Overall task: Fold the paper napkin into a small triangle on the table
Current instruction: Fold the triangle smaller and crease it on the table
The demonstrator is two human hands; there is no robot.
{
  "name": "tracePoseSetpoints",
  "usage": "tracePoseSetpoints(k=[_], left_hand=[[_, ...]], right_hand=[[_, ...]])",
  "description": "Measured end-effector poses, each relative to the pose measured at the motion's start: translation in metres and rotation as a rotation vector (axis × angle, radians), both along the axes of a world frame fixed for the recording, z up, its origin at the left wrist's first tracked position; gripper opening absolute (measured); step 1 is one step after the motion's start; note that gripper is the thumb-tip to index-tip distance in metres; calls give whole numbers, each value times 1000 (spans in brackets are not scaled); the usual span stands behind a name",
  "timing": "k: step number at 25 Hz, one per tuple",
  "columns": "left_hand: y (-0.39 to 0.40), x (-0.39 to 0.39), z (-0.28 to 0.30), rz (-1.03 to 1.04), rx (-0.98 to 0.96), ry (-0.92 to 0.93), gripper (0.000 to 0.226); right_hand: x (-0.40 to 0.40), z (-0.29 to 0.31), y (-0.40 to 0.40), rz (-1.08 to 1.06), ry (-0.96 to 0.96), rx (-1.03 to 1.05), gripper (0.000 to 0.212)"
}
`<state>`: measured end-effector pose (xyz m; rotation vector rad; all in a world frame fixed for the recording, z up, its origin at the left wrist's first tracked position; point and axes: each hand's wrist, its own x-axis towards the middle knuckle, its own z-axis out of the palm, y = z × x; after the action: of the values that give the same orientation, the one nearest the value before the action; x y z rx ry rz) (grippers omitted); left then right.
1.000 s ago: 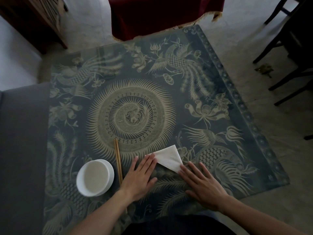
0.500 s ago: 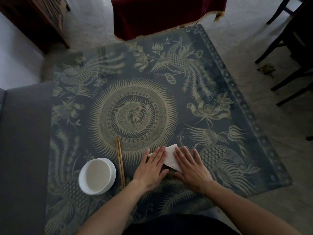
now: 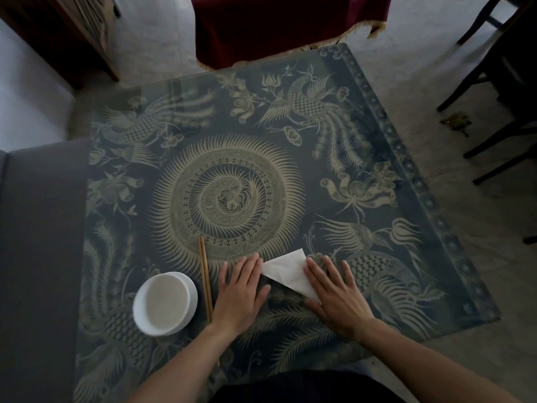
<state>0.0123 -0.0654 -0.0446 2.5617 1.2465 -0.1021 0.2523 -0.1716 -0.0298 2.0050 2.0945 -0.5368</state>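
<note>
A white paper napkin [image 3: 286,270], folded into a triangle, lies flat on the dark patterned table [image 3: 232,184] near its front edge. My left hand [image 3: 239,292] rests flat, palm down, on the table with its fingertips at the napkin's left corner. My right hand [image 3: 334,292] lies flat with fingers spread over the napkin's right side, covering its lower right corner. Neither hand grips anything.
A white bowl [image 3: 165,303] stands left of my left hand, with a pair of wooden chopsticks [image 3: 205,282] lying between them. A dark red cloth [image 3: 279,21] hangs beyond the table's far edge. Dark chair legs [image 3: 494,91] stand at the right, a grey seat [image 3: 37,242] at the left.
Both hands slid together over the napkin half a second ago, then moved apart again, left hand to the left and right hand to the right. The napkin is uncovered in the middle.
</note>
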Motion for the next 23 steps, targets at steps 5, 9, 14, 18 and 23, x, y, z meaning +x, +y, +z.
tracePoseSetpoints(k=[5, 9, 14, 18, 23], left_hand=[[21, 25, 10, 198, 34, -40, 36], [28, 39, 16, 253, -57, 72, 31], [25, 47, 19, 373, -136, 53, 21], [19, 52, 22, 355, -194, -16, 17], [26, 52, 26, 430, -332, -146, 19]], right_hand=[[-9, 12, 17, 129, 36, 70, 60], [-8, 9, 15, 160, 65, 110, 54], [-6, 5, 10, 142, 68, 114, 55], [-8, 0, 4, 123, 68, 113, 57], [-10, -1, 3, 123, 43, 121, 59]])
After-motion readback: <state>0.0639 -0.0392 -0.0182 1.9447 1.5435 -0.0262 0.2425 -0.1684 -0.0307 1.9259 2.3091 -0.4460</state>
